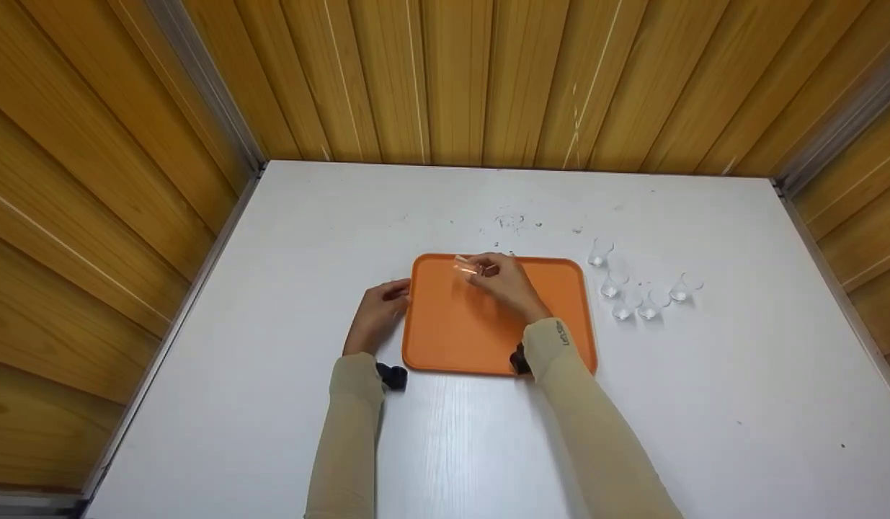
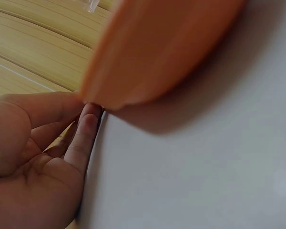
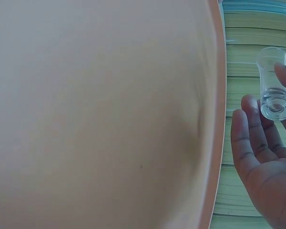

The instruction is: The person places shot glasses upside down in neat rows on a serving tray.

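A small clear shot glass (image 1: 465,267), wide at the mouth, is tipped on its side over the far part of the orange tray (image 1: 445,331). My right hand (image 1: 506,283) holds it between thumb and fingers. Up close in the right wrist view, the glass (image 3: 275,86) has a thick base, with the thumb across its wall and the other fingers of the right hand (image 3: 269,167) spread below. At the tray's left edge, my left hand (image 1: 377,313) grips the rim. The left wrist view has its fingertips (image 2: 88,123) right at the underside of the tray (image 2: 148,57).
Several more clear glasses (image 1: 648,312) stand in a loose group on the white table (image 1: 740,375), right of the tray. Small dark specks (image 1: 511,220) mark the tabletop behind the tray. Wood-patterned panels (image 1: 452,79) close off the back and both sides.
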`<state>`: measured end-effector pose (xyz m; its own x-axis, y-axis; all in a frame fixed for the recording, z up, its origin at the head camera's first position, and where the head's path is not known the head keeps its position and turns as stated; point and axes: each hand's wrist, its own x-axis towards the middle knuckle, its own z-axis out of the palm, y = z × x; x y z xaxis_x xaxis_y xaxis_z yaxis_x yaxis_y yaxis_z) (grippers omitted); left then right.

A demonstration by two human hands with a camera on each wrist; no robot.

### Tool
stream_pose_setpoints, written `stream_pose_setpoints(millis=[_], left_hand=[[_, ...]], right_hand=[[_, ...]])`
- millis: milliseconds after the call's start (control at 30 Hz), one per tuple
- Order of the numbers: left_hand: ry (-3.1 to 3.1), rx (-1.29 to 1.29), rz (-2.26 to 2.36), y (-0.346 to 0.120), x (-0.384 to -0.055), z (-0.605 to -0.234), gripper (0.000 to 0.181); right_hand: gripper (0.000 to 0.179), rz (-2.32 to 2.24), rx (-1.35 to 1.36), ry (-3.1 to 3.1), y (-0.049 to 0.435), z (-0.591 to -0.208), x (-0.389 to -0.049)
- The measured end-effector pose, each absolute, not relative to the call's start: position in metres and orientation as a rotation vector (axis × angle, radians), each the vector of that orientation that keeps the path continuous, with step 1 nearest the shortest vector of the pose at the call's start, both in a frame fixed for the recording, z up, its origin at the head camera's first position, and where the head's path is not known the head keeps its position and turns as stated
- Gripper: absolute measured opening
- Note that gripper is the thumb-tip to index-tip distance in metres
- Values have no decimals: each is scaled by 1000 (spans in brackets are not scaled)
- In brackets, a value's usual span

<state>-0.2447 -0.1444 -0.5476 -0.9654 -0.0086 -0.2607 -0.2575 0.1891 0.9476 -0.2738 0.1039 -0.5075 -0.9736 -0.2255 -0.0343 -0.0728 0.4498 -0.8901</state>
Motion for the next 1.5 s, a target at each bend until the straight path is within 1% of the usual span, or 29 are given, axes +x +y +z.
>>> stream_pose_setpoints(millis=[133,733,1067,1300,1500], left_hand=[[2287,-240,1853,-144,-245,-547,37],[2254,-324,1841,-142,-244,-546,35],[2291,-197,1876,-144,-243,-547,37],[2278,-220,1870,-145,-243,-546,38],[2290,-243,1841,-144,-244,-546,37]], right_hand=[[34,-1575,-258,2535,101,-506,-274],[40,-1687,-240,2496,91,-512,-274],[41,-1726,-248,2484,84,-515,-276],[40,-1639,-261,2553,80,-517,-275],[34,-1630,-215,2538,77,-516,-274]])
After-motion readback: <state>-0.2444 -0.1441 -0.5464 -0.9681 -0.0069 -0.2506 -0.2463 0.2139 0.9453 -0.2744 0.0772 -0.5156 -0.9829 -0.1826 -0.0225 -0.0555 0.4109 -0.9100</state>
